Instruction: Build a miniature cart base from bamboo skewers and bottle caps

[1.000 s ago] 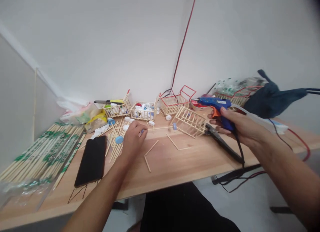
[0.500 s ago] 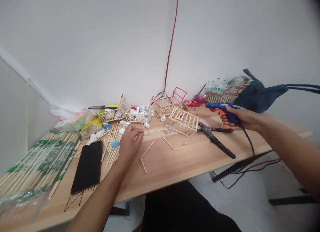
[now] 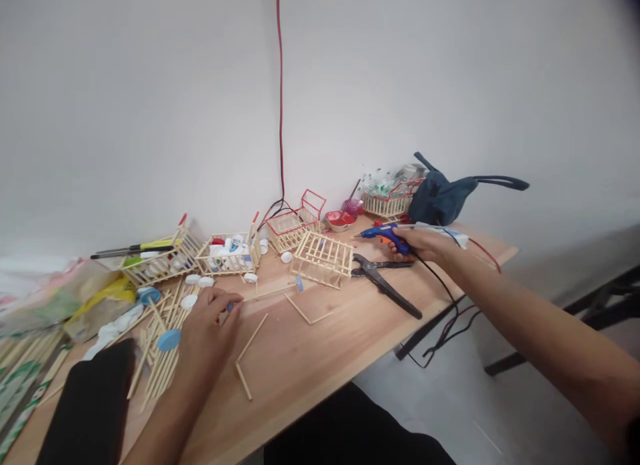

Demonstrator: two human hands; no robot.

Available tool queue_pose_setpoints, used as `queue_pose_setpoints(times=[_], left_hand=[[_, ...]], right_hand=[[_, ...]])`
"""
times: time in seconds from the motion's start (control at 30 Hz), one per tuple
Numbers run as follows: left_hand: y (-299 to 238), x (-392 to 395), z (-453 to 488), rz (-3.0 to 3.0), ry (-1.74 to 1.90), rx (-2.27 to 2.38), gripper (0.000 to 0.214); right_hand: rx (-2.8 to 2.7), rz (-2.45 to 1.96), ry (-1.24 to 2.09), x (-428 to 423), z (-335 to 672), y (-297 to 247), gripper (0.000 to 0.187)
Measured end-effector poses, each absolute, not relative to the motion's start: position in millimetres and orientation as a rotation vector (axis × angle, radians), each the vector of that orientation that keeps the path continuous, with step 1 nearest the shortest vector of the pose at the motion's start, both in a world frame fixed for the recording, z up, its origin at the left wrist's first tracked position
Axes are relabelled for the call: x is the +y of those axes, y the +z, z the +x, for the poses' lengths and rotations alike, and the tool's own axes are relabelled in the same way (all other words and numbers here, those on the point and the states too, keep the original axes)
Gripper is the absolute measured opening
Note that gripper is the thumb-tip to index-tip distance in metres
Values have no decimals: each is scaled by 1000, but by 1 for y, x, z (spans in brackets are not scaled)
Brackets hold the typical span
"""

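My left hand is closed in a pinch at the near end of a thin wooden stick, just above the table. A small blue cap shows at its fingertips, and a blue-grey cap sits on the stick's far end. My right hand grips a blue glue gun with an orange trigger, its nozzle pointing left above the black-handled pliers. Between the hands, a stick-built basket lies tipped over. Two bent stick pieces lie in front.
Along the wall stand stick baskets, one holding white caps, one red-rimmed. A red paint dish and blue bag are at the back. Loose sticks, a phone and a yellow bag lie left. The gun's cord hangs over the edge.
The view has turned right, so the table's contents sit further left. My right hand has brought the glue gun slightly left over the pliers. The left hand keeps its pinch on the stick.
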State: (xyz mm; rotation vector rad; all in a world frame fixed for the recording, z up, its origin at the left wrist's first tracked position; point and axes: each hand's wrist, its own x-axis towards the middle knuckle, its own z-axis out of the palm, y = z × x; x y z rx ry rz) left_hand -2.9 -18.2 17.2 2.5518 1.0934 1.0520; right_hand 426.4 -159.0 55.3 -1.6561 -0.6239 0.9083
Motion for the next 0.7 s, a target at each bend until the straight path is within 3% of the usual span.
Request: queue_pose_setpoints(times=[0.4, 0.7], left_hand=[[21, -24, 0, 2570, 999, 1096, 21], [13, -15, -3, 2560, 1005, 1106, 22]], right_hand=[[-465, -1517, 1013, -189, 393, 31, 15], [-403, -1567, 762, -188, 436, 54, 27]])
